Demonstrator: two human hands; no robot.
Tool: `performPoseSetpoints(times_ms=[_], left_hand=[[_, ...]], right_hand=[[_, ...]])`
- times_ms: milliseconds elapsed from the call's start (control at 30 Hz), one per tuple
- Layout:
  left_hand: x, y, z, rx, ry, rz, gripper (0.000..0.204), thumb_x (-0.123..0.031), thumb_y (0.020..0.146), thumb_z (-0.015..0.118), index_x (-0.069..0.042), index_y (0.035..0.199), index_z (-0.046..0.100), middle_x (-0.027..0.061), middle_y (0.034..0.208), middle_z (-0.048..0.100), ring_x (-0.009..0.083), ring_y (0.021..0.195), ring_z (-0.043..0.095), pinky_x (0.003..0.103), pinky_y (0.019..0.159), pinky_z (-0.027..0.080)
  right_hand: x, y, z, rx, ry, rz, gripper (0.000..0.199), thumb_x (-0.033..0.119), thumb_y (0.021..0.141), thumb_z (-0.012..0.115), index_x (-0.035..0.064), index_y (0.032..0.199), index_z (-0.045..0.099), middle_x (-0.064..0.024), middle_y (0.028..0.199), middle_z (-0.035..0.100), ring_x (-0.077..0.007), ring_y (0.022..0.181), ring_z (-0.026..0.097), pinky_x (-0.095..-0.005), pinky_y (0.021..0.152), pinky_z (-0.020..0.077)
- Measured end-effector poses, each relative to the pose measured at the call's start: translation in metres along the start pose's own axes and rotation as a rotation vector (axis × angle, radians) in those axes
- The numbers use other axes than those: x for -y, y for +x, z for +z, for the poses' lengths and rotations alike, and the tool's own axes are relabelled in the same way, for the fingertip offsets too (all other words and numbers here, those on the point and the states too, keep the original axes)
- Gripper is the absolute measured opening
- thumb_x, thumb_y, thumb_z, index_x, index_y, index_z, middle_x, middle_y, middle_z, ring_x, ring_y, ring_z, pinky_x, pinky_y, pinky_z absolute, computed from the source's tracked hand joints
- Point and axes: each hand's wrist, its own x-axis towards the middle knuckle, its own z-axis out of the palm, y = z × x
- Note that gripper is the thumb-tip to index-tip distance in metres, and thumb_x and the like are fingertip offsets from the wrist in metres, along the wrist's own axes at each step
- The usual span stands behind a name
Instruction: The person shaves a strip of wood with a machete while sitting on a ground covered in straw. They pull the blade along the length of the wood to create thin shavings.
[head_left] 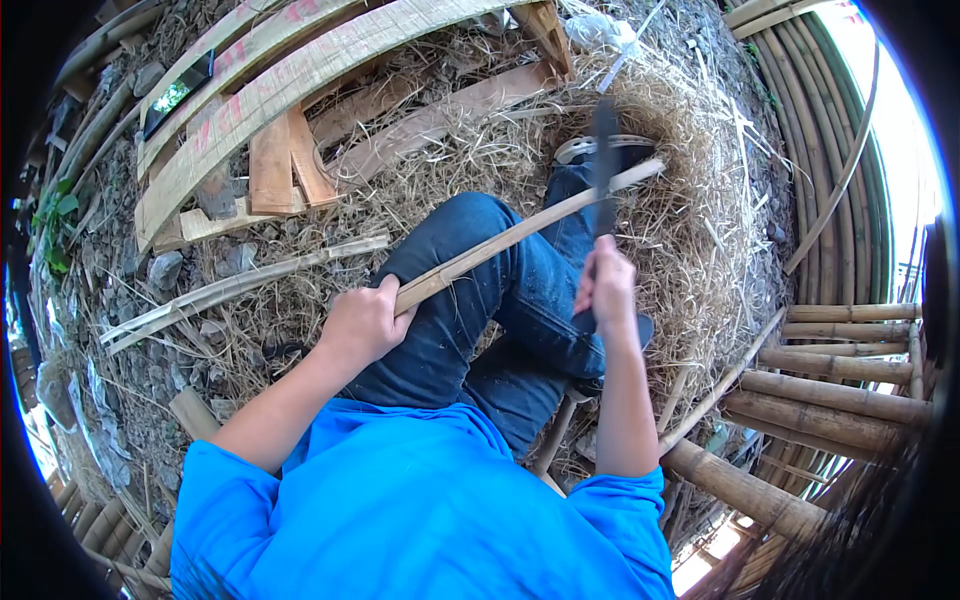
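Observation:
My left hand (pixel 362 324) is closed around the near end of a long split bamboo strip (pixel 520 236). The strip runs up and to the right across my bent knee, its far end over my shoe (pixel 598 148). My right hand (pixel 608 284) grips a long dark-bladed knife (pixel 604 150), slightly blurred, its blade pointing away from me. In this view the blade crosses the strip near its far end; whether the two touch I cannot tell. The knife's handle is mostly hidden in my fingers.
Straw-like shavings (pixel 690 210) cover the ground around my legs. A wooden plank frame (pixel 300 70) lies at the upper left, a phone-like dark device (pixel 180 95) on it. Another split bamboo piece (pixel 250 280) lies left of my knee. Bamboo poles (pixel 835 400) line the right side.

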Motion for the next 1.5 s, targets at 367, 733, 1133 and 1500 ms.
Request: performPoseSetpoints(times_ms=[367,733,1133,1500], left_hand=[[0.002,-0.004,0.003,-0.033,0.009,-0.015,0.028,-0.027,0.083,0.062,0.0,0.086,0.054,0.0217,0.058,0.059,0.0392,0.056,0.062,0.048,0.054,0.05],[0.001,-0.006,-0.002,-0.028,0.021,-0.028,0.048,-0.041,0.085,0.061,0.002,0.101,0.046,0.0201,0.056,0.059,0.0381,0.055,0.063,0.046,0.05,0.051],[-0.008,-0.003,-0.004,0.042,0.07,-0.01,0.083,-0.065,0.078,0.059,0.009,0.114,0.048,0.0186,0.055,0.059,0.0366,0.056,0.064,0.044,0.051,0.053],[0.0,-0.003,0.0,0.017,0.073,-0.024,0.083,-0.068,0.076,0.06,0.007,0.11,0.048,0.0186,0.055,0.059,0.0367,0.055,0.064,0.044,0.051,0.053]], right_hand=[[-0.015,-0.026,0.025,0.206,0.03,0.056,0.044,0.04,0.1,0.043,0.0057,0.071,0.046,-0.0022,0.049,0.043,-0.0113,0.035,0.043,-0.0256,0.034,0.0377],[-0.001,-0.017,0.012,0.246,-0.162,-0.006,0.039,0.039,0.1,0.044,0.0063,0.078,0.046,-0.0005,0.05,0.041,-0.0107,0.036,0.041,-0.0255,0.035,0.0392],[-0.02,-0.031,0.031,0.045,0.061,-0.048,0.037,0.035,0.101,0.037,0.006,0.081,0.048,-0.0027,0.05,0.044,-0.0108,0.037,0.044,-0.0247,0.035,0.0384],[-0.04,-0.085,0.07,0.467,-0.058,0.174,0.039,0.039,0.101,0.039,0.006,0.081,0.047,-0.0014,0.053,0.044,-0.0093,0.038,0.042,-0.0254,0.036,0.0378]])
